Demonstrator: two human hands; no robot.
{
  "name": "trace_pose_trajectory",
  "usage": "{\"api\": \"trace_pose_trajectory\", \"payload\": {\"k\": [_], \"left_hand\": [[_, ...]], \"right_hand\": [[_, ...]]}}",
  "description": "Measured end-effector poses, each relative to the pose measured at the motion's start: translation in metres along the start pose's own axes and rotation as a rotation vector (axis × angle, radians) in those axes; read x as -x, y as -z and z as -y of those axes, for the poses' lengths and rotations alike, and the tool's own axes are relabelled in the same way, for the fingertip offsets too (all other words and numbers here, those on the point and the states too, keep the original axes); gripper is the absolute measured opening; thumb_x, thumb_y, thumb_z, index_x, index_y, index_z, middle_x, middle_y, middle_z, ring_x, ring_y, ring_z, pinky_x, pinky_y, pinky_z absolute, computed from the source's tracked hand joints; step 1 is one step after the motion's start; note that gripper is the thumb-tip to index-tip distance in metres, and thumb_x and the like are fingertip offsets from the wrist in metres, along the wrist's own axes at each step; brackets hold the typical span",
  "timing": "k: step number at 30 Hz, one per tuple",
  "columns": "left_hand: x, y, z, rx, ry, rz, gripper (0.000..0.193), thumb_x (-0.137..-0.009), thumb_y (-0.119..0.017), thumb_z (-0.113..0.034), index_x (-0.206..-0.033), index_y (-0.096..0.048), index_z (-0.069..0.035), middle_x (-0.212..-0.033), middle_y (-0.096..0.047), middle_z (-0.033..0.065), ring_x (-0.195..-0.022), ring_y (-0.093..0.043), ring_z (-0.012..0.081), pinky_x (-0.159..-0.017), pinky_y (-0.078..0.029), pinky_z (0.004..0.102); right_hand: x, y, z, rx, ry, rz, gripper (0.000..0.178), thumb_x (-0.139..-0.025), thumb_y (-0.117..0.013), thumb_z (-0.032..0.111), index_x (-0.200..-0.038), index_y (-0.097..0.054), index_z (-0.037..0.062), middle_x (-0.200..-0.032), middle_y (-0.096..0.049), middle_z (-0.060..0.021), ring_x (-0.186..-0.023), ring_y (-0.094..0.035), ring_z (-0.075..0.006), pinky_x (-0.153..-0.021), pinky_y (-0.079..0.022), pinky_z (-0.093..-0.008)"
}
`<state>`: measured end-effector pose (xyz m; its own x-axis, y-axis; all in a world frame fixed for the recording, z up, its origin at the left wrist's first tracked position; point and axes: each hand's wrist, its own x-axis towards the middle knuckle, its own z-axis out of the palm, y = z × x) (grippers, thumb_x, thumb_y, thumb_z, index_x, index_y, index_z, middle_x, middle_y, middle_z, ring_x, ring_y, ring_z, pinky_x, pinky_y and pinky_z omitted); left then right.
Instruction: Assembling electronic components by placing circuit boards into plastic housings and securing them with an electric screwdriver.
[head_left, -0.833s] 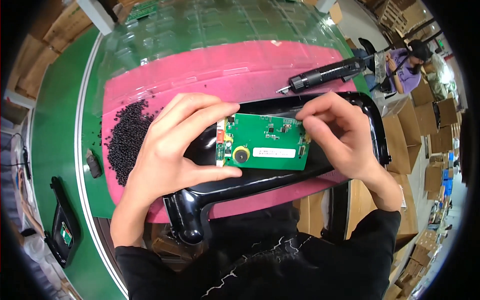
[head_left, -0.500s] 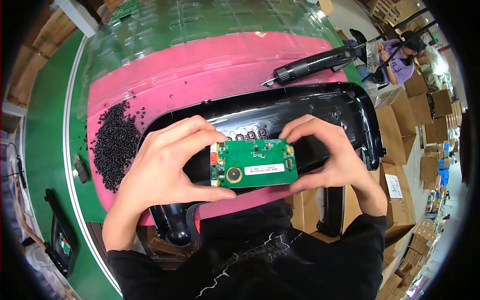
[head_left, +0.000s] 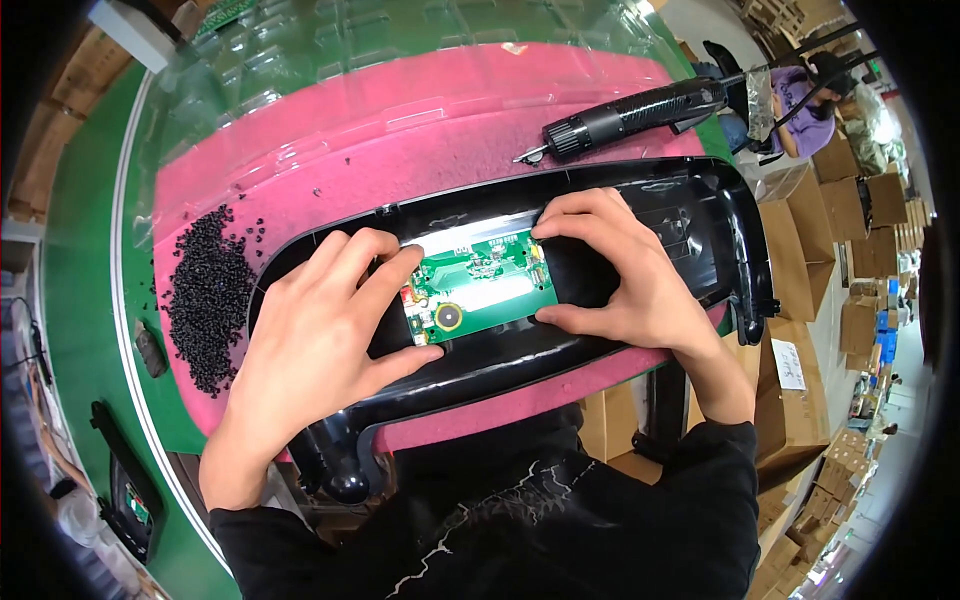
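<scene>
A green circuit board (head_left: 500,300) with a round buzzer near its lower left corner is held between both hands. My left hand (head_left: 325,320) grips its left end, fingers at the upper corner and thumb at the lower one. On the opposite end, my right hand (head_left: 625,280) pinches the upper and lower corners in the same way. The board sits over the middle of a long glossy black plastic housing (head_left: 480,375), tilted slightly with its right end higher. Whether it touches the housing's floor I cannot tell.
A heap of small black screws (head_left: 208,300) lies left on the pink mat (head_left: 400,130). Behind the housing rests a black electric screwdriver (head_left: 630,120). Clear plastic trays (head_left: 400,40) cover the far side. Cardboard boxes (head_left: 800,390) stand right, and a person in purple (head_left: 805,120) sits beyond.
Both hands have brought the circuit board farther from me and slightly left, turning it a little counter-clockwise. The cutouts seen behind it in the housing are now covered.
</scene>
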<state>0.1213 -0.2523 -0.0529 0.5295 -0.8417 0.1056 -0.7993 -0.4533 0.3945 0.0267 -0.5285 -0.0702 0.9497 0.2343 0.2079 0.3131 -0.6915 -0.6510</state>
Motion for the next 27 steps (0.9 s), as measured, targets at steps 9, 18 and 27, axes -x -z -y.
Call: {"api": "trace_pose_trajectory", "payload": {"k": [9, 18, 27], "left_hand": [[0.002, 0.0, 0.001, -0.02, -0.013, 0.008, 0.071, -0.06, -0.087, -0.028, -0.122, -0.062, -0.002, -0.111, -0.056, 0.0101, -0.097, -0.059, 0.0307, -0.078, -0.052, 0.0407], [0.008, 0.001, 0.009, -0.038, -0.05, 0.014, 0.071, -0.066, -0.085, -0.032, -0.125, -0.06, -0.002, -0.115, -0.055, 0.0092, -0.101, -0.056, 0.0286, -0.08, -0.051, 0.0387], [0.011, 0.002, 0.019, 0.146, -0.106, -0.286, 0.056, -0.071, -0.084, -0.028, -0.116, -0.063, -0.002, -0.099, -0.065, 0.0109, -0.089, -0.065, 0.0277, -0.072, -0.054, 0.038]], "right_hand": [[-0.002, -0.003, 0.003, 0.028, -0.017, 0.021, 0.061, -0.065, -0.086, 0.011, -0.119, -0.059, 0.003, -0.122, -0.055, -0.0117, -0.113, -0.052, -0.0325, -0.097, -0.045, -0.0397], [-0.006, -0.008, 0.008, 0.07, -0.039, 0.017, 0.06, -0.062, -0.086, 0.009, -0.117, -0.061, 0.0038, -0.12, -0.057, -0.012, -0.112, -0.053, -0.0331, -0.098, -0.045, -0.0407], [0.002, 0.009, 0.012, 0.015, -0.126, -0.089, 0.075, -0.067, -0.082, 0.008, -0.136, -0.051, 0.004, -0.127, -0.053, -0.0112, -0.114, -0.053, -0.026, -0.101, -0.041, -0.0367]]}}
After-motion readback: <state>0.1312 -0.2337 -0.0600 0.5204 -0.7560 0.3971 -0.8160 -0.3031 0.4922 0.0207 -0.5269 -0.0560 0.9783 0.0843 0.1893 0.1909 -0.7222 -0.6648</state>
